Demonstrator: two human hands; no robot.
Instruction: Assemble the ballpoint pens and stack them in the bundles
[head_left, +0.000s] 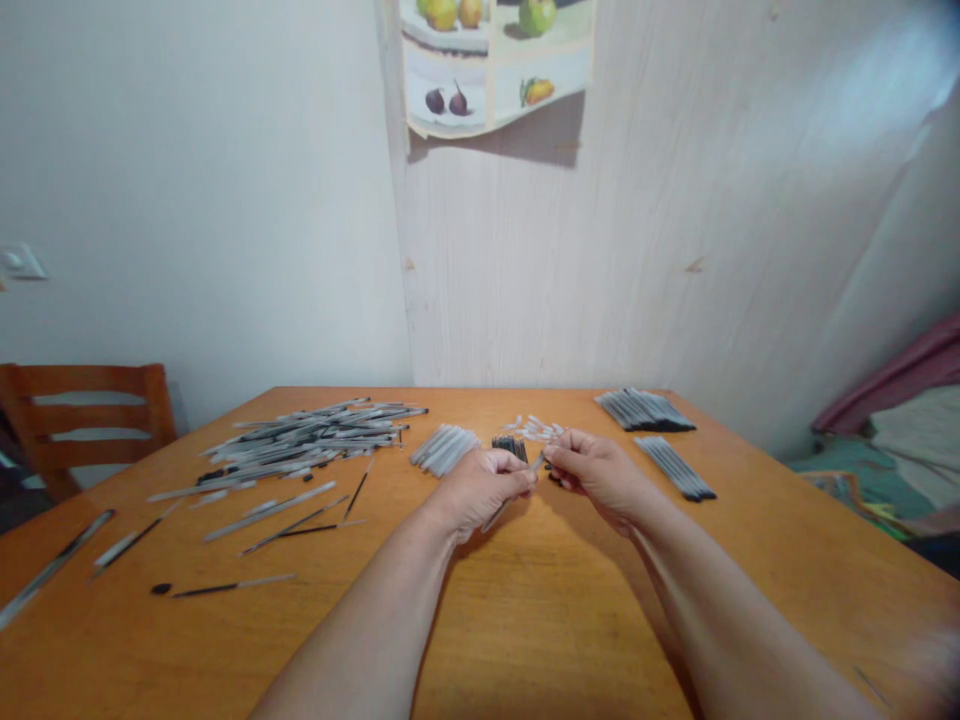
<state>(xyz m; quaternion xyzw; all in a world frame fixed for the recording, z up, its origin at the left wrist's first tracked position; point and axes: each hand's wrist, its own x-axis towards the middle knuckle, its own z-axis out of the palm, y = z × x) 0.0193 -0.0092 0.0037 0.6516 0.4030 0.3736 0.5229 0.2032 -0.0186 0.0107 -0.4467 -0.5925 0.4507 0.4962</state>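
My left hand (486, 490) pinches a slim pen (538, 462) over the middle of the table, its lower end sticking out below the palm. Closed at the pen's upper end are the fingers of my right hand (596, 472); any small part between them is hidden. Just beyond the hands lie a row of dark refills (510, 446) and a scatter of small whitish pieces (534, 428). Left of these is a bundle of clear pen barrels (445, 450). A few small black pieces (555, 477) show under my right fingers.
A large heap of pens and parts (315, 440) covers the table's (517, 640) left back. Loose refills (206, 590) and tubes (270, 512) lie nearer. Two groups of black-ended pens (645, 410) (675, 468) sit at right. A wooden chair (90, 412) stands left.
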